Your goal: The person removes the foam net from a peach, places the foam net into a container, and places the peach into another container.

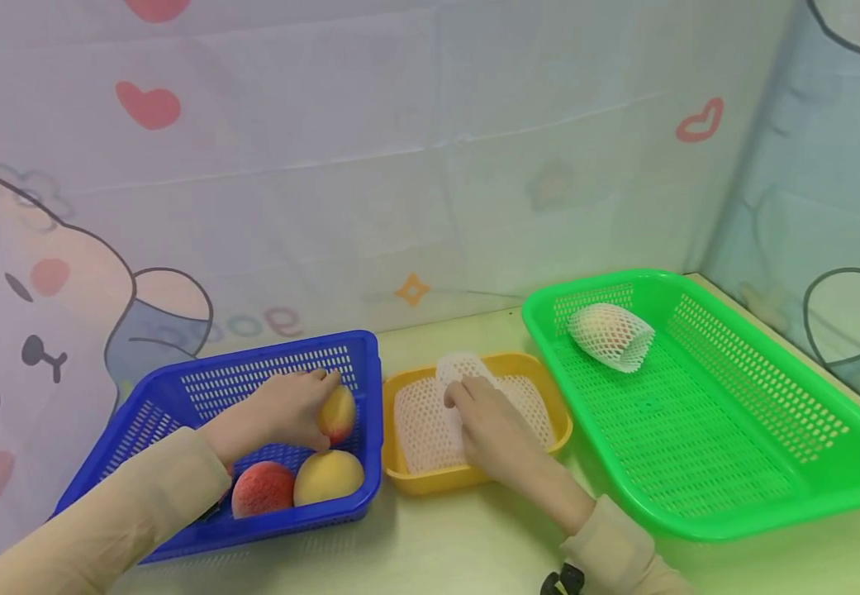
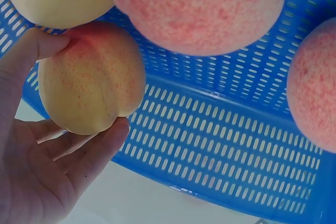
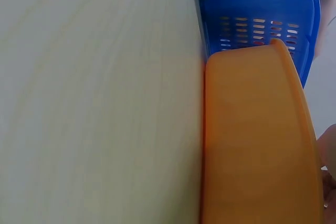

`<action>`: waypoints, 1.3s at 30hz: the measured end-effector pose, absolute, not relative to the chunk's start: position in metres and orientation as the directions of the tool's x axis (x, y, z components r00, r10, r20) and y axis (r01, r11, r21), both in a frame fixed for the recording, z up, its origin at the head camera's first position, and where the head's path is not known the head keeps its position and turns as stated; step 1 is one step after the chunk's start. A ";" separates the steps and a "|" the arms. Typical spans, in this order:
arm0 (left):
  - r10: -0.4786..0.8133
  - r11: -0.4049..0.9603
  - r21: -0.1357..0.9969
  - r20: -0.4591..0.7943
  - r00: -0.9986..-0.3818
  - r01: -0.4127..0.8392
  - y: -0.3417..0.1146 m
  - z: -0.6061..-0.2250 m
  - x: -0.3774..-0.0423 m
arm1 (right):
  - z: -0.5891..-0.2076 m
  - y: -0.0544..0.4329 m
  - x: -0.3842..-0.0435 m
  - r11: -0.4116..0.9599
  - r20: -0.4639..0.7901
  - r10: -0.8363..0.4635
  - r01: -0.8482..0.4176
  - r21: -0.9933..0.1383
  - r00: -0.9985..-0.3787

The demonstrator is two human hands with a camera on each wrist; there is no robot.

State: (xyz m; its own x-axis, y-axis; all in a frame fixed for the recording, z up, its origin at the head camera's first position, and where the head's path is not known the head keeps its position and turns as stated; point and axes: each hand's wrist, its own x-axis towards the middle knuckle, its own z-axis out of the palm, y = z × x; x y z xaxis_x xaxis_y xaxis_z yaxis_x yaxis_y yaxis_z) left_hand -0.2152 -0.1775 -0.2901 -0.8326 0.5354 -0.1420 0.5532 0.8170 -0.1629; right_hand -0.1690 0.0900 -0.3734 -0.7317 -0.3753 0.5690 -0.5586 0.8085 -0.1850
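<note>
In the blue basket (image 1: 367,388), my left hand (image 1: 288,407) grips a yellow peach with a red blush (image 2: 97,82), thumb on one side and fingers on the other. A red peach (image 1: 262,489) and a pale yellow peach (image 1: 329,479) lie near it at the basket's front. My right hand (image 1: 500,430) is over the yellow basket (image 1: 562,421), its fingers pinching a white foam net sleeve (image 1: 461,366). More foam net sleeves (image 1: 425,426) lie beneath it. In the right wrist view, only the edge of the right hand shows beside the basket's orange-looking wall.
A large green basket (image 1: 697,529) stands on the right, with a peach wrapped in a foam net (image 1: 608,335) in its back left corner. The yellow basket sits between the blue and green ones on the pale table (image 1: 444,554). A printed cloth (image 1: 400,165) hangs behind.
</note>
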 end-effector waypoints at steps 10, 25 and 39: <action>0.527 0.828 -0.133 -0.147 -0.837 0.545 -0.181 -0.297 -0.219 | -0.375 0.091 -0.170 0.862 0.605 -0.291 -0.477 -0.170 -0.741; 0.504 0.845 -0.089 -0.198 -0.841 0.528 -0.182 -0.299 -0.226 | -0.379 0.092 -0.167 0.875 0.456 -0.294 -0.428 -0.225 -0.840; 0.523 0.842 0.016 -0.268 -0.809 0.539 -0.185 -0.303 -0.237 | -0.377 0.090 -0.164 0.888 0.282 -0.293 -0.370 -0.274 -0.913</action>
State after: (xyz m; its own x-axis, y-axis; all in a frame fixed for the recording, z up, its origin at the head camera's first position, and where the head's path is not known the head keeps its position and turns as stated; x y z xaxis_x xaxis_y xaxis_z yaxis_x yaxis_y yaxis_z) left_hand -0.2365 -0.1854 -0.3027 -0.8090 0.5232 -0.2680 0.5393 0.8420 0.0159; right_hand -0.1642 0.0901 -0.3765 -0.9135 -0.2932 0.2821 -0.3696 0.8878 -0.2742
